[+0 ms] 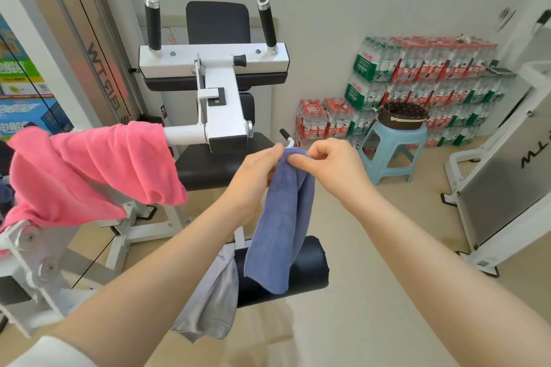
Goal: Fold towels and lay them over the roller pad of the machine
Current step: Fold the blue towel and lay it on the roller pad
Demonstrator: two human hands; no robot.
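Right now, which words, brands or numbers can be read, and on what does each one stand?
"MLTW" (appears mirrored): grey side panel of the machine at right.
"RTW", partly cut off: metal column at left.
Water bottle packs: labels too small to read.
Blue boxes: print blurred.

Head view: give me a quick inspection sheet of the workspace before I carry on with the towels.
Surface: black cylindrical foam roller pad, partly bare.
Job's things: blue terry towel hanging folded above the pad; pink towel draped over the left machine arm; grey cloth hanging beside the pad.
Clutter: brown wicker basket on light blue plastic stool.
Grippers: left hand and right hand pinch the blue towel's top.
Cables: thin black machine cable, upper left.
Surroundings: stacked bottled-water packs against the wall.
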